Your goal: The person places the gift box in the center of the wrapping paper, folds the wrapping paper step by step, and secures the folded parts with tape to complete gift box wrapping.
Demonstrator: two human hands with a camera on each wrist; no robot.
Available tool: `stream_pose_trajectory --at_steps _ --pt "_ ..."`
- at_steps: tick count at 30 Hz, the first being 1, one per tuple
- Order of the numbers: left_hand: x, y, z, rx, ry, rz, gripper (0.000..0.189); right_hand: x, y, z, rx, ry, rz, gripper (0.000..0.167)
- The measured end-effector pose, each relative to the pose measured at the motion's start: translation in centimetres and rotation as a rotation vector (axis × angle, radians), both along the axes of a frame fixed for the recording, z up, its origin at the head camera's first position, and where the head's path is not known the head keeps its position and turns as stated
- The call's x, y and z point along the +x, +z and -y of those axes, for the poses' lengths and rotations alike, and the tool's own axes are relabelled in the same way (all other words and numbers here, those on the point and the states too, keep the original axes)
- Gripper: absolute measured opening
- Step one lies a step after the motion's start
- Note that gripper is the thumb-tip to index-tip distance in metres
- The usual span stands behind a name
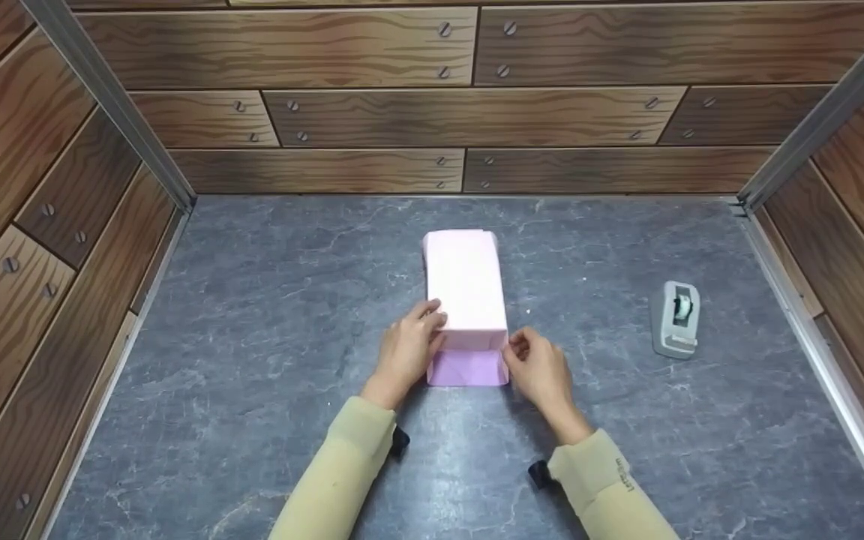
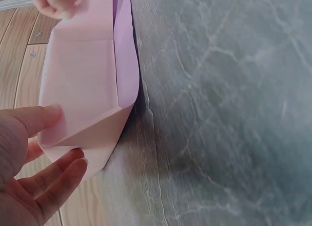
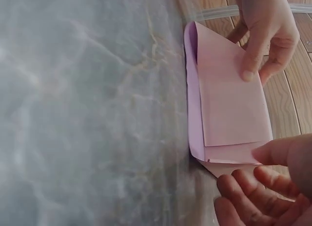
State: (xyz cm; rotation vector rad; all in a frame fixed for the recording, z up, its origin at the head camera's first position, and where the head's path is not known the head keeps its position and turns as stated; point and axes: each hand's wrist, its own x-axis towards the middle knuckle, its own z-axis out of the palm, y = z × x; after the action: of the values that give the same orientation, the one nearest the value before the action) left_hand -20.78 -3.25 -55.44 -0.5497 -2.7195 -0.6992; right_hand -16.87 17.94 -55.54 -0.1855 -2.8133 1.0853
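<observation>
A box-shaped package in pale pink paper (image 1: 465,277) lies on the tabletop, long side pointing away from me. At its near end a flap with a purple inner side (image 1: 468,369) sticks out low toward me. My left hand (image 1: 404,349) grips the near left corner; in the left wrist view its thumb (image 2: 46,116) presses the end face while fingers bend around the folded side. At the near right corner my right hand (image 1: 543,367) pinches the paper's side fold, thumb (image 3: 273,150) on the end and fingers curled beside it. The package's underside is hidden.
A grey tape dispenser (image 1: 677,319) with a roll stands on the dark marbled tabletop (image 1: 289,300) to the right. Wood-patterned walls (image 1: 372,120) with metal edging enclose the left, back and right sides.
</observation>
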Motion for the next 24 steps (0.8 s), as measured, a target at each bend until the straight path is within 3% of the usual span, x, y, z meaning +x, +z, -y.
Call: stream_pose_trajectory --at_steps 12,24 --pt "-0.13 -0.07 0.20 0.018 -0.014 -0.016 0.021 -0.80 -0.10 0.24 -0.086 0.053 -0.044 0.011" --pt "-0.05 -0.15 0.13 0.054 -0.031 -0.003 0.023 -0.14 -0.12 0.11 -0.047 0.057 -0.006 0.012"
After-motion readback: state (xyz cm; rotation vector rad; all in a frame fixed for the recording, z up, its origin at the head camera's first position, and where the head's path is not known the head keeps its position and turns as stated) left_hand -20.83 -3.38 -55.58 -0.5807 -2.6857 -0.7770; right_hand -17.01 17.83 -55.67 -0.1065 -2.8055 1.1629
